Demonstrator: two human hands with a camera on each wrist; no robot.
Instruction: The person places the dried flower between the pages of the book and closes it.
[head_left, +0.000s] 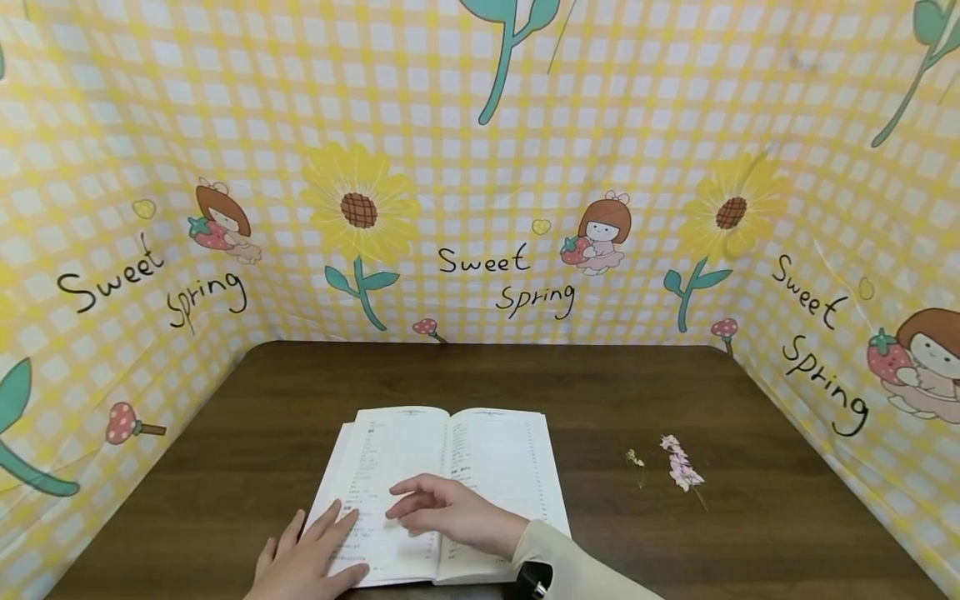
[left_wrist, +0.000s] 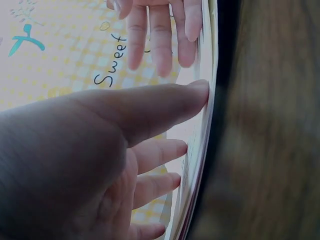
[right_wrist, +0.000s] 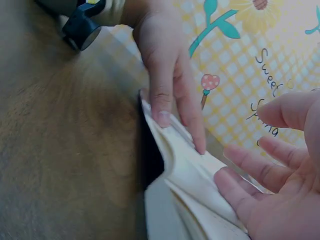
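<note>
An open book (head_left: 495, 467) with printed lines on both pages lies on the dark wooden table. My left hand (head_left: 309, 554) rests on the lower left part of the left page, fingers spread; in the left wrist view its thumb (left_wrist: 165, 102) touches the page near the book's lower edge. Over the middle of the book hovers my right hand (head_left: 450, 512), its fingers loosely bent and nothing held between them. The right wrist view has the right hand's fingers (right_wrist: 260, 170) above the pages, with the left hand (right_wrist: 167, 65) across from them on the book.
To the right of the book lie a pink flower sprig (head_left: 681, 463) and a small pale yellowish sprig (head_left: 634, 457). A yellow checked cloth (head_left: 480, 167) with printed flowers and figures stands round the back and sides of the table (head_left: 600, 383).
</note>
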